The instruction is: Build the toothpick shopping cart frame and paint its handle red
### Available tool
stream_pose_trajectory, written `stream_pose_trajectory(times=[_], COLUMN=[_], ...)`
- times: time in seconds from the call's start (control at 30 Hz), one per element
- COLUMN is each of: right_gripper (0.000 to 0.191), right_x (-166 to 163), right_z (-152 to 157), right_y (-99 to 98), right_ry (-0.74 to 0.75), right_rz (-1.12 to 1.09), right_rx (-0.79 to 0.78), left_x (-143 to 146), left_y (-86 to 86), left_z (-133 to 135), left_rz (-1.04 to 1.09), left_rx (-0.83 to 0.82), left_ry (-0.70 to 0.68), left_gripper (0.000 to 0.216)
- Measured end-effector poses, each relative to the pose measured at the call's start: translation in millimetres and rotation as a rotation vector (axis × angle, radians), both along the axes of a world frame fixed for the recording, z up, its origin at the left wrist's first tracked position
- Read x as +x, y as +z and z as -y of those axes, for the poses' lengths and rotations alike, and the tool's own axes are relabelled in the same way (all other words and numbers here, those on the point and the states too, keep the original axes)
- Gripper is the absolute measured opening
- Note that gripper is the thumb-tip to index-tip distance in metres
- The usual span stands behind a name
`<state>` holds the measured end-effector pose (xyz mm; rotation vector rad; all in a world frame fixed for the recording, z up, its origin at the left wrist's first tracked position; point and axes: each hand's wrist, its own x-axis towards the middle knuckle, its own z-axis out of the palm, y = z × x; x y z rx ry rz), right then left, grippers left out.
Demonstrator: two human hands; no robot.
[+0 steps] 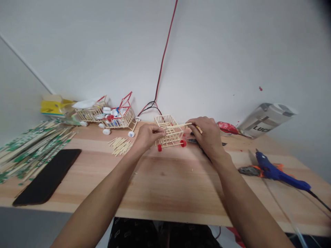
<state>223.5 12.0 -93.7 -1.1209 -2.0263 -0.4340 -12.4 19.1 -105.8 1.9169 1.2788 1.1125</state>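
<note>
A small model shopping cart [173, 139] made of pale wooden sticks, with red wheels, stands on the table between my hands. Just above it, one wooden stick [178, 126] runs slantwise from hand to hand. The fingertips of my left hand [148, 137] are pinched at the stick's left end, close to the cart's side. My right hand [207, 132] pinches the other end between thumb and fingers. Whether the stick touches the cart, I cannot tell. Left of my left hand lies a pile of short cut sticks [120, 146].
Two finished-looking carts [121, 119] with white wheels stand at the back left, one full of bottle caps. Wrapped chopsticks [33, 144] and a black slab [48, 177] lie left. On the right are a blue glue gun [279, 174], a red-stained dish [227, 127] and a tilted container [266, 120].
</note>
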Motion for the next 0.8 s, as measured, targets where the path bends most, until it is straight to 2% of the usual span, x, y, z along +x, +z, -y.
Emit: stream_pose_trajectory(times=[0.47,0.8], right_gripper=[0.015,0.014], right_x=[-1.7,-1.4], right_z=[1.8,1.1], right_y=[2.4,1.5], right_ry=[0.012,0.003], right_rz=[-0.022,0.005], right_rx=[-0.044,-0.007], left_x=[0.1,-0.1], left_y=[1.3,0.4], left_z=[1.0,0.6], left_rz=[0.006,0.008], left_rx=[0.019,0.017], left_ry=[-0.01,-0.018], left_gripper=[0.008,0.01])
